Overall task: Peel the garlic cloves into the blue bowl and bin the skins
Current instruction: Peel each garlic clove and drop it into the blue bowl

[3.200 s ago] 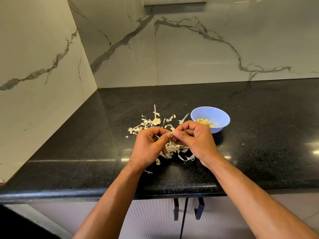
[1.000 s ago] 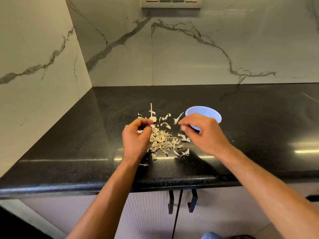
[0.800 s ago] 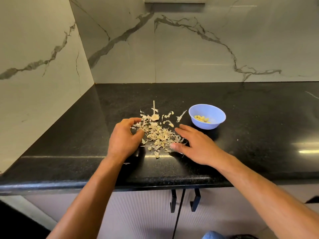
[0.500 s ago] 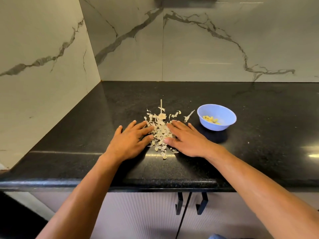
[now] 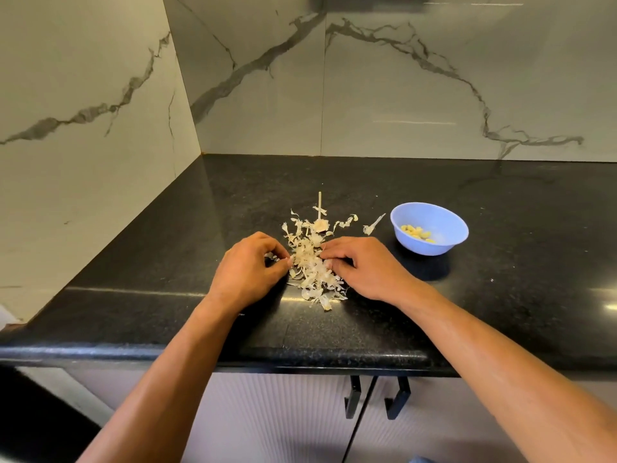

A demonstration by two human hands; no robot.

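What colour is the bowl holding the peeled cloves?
Light blue; the bowl shows clearly in the head view, with pale yellow cloves inside.

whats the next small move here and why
Probably close both hands together and lift the skins off the counter. The left hand and right hand already flank the heap with fingers curled into it, and peeled cloves sit in the bowl.

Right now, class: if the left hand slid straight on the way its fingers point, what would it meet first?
The left hand points right, into the pile of garlic skins, which its fingertips already touch. Beyond the pile sits the right hand.
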